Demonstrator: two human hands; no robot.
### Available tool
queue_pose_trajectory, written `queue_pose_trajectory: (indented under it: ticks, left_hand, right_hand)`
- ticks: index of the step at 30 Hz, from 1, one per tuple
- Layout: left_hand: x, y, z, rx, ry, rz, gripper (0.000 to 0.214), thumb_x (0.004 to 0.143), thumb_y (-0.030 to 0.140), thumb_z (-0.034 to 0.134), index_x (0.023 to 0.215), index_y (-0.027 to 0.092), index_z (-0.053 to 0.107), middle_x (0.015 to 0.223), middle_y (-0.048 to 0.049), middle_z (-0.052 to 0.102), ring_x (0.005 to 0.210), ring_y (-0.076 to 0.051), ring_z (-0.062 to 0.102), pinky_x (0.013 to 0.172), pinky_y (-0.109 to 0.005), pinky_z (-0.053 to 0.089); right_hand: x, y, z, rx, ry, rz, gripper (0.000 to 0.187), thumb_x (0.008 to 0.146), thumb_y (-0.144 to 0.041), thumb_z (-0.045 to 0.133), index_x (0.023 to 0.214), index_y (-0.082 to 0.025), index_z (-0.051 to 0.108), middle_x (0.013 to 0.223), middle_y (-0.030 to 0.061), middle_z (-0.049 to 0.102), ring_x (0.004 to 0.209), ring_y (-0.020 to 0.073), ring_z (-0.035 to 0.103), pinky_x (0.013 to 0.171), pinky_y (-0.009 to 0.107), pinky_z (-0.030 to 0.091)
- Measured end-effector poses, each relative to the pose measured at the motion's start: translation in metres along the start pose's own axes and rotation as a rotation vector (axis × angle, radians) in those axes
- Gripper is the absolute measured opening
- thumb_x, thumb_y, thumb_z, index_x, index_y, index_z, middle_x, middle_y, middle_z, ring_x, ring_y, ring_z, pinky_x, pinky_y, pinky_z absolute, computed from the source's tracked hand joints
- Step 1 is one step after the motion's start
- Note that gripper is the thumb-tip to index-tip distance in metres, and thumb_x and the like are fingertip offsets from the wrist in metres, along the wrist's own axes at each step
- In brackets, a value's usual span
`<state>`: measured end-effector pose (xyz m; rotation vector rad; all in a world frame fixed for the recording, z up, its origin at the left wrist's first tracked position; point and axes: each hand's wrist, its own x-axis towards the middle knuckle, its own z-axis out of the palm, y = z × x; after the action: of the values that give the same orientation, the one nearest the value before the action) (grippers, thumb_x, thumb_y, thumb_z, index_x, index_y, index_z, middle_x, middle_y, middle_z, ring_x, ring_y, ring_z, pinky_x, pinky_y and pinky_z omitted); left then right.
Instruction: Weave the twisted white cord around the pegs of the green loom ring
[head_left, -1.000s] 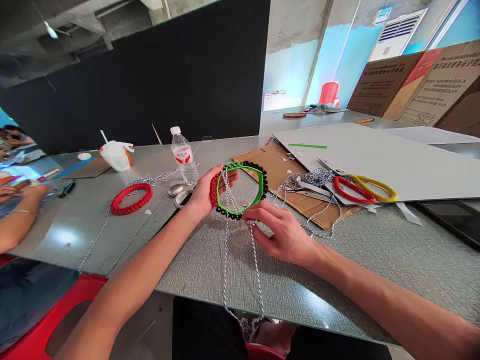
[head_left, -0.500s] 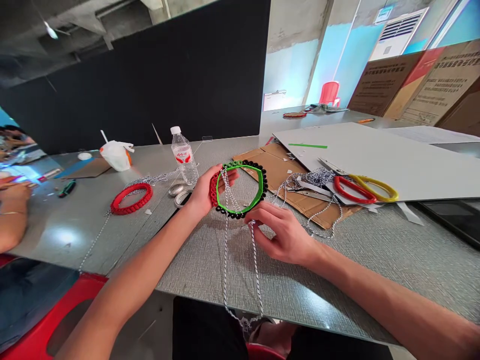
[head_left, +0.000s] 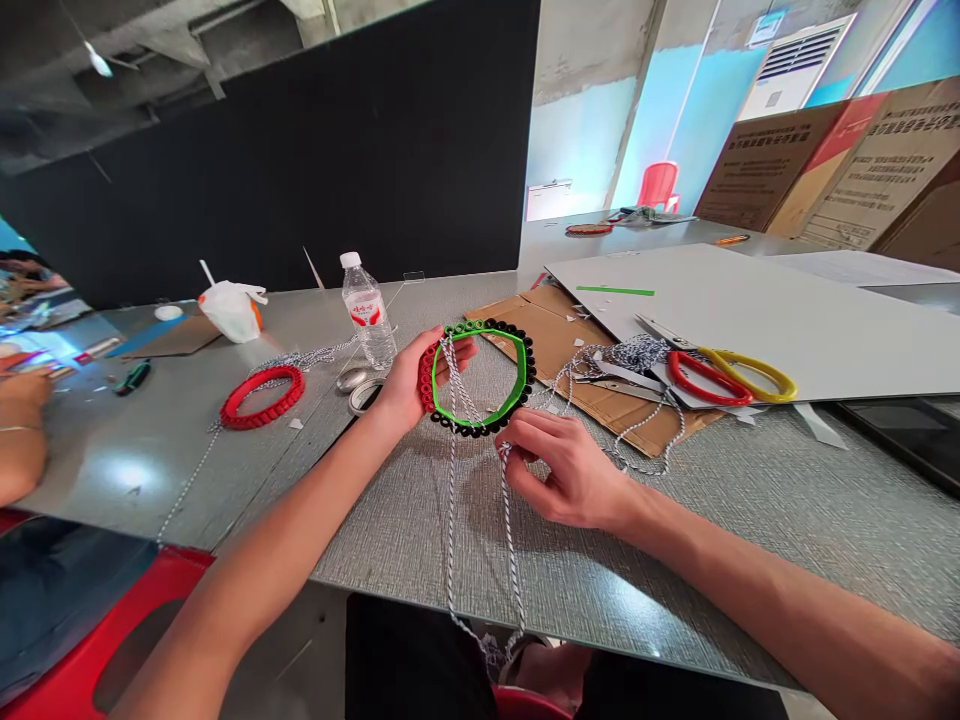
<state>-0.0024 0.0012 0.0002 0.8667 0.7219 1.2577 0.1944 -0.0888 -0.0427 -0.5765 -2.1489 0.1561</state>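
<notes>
Stretching across most of the view, a grey textured bench [head_left: 757, 500], its near edge running just below the hands. Toward the right, a large white board [head_left: 750, 310] lying partly over flattened cardboard [head_left: 540, 345]. Held up above the bench between both hands, a round knitting loom [head_left: 519, 380] with red, black and green sections, tilted and not touching the cardboard's edge. Left hand [head_left: 412, 385] cupped around the loom's left side, fingers curled, palm behind it. Right hand [head_left: 566, 475] just below the loom, fingers loosely bent, thumb and forefinger apparently pinching a black-and-white twisted cord [head_left: 451, 520], the cord passing through the loom and hanging past the bench's near edge. Between the right hand and the cardboard, a stretch of grey bench. Farther left, a red loom [head_left: 262, 397] lying flat beside a water bottle [head_left: 367, 315]. Off to the right, red-handled scissors [head_left: 705, 380] on the board's edge.
</notes>
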Motion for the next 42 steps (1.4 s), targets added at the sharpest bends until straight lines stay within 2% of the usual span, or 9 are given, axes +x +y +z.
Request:
queue_pose_trajectory:
  ticks: [10,17,28,42]
  left_hand:
    - [0.0003,0.0001,-0.0011,0.021,-0.006,0.005,0.043,0.086,0.03,0.068,0.124,0.009,0.07,0.105,-0.0142,0.081,0.109,-0.027,0.076,0.093,-0.034,0.062]
    - [0.0006,0.0008,-0.0003,-0.013,-0.004,-0.009,0.048,0.086,0.029,0.068,0.132,0.013,0.066,0.106,-0.012,0.082,0.109,-0.027,0.076,0.094,-0.035,0.062]
    - [0.0013,-0.0005,-0.0024,0.051,-0.02,0.019,0.032,0.086,0.032,0.069,0.111,0.013,0.073,0.104,-0.0132,0.081,0.108,-0.027,0.076,0.094,-0.036,0.06]
    - [0.0008,0.0005,0.0001,0.017,-0.013,0.012,0.041,0.085,0.03,0.069,0.12,0.009,0.069,0.103,-0.0144,0.081,0.11,-0.027,0.076,0.093,-0.035,0.06]
  right_hand:
    - [-0.0012,0.0011,0.0018,0.014,-0.011,0.006,0.016,0.087,-0.01,0.046,0.077,-0.023,0.045,0.068,-0.002,0.044,0.061,0.0134,0.038,0.056,0.031,0.033]
    - [-0.0012,0.0004,0.0006,0.016,-0.029,0.024,0.017,0.087,-0.011,0.047,0.075,-0.023,0.047,0.067,-0.0018,0.046,0.06,0.0134,0.039,0.055,0.03,0.034]
    - [-0.002,0.0024,0.0021,0.029,-0.041,0.029,0.017,0.088,-0.012,0.049,0.075,-0.022,0.048,0.067,-0.0019,0.045,0.06,0.0129,0.039,0.056,0.03,0.034]
    - [-0.0033,0.0028,0.0011,0.025,-0.052,0.032,0.015,0.089,-0.012,0.05,0.077,-0.02,0.052,0.068,-0.0015,0.047,0.061,0.0122,0.04,0.057,0.03,0.034]
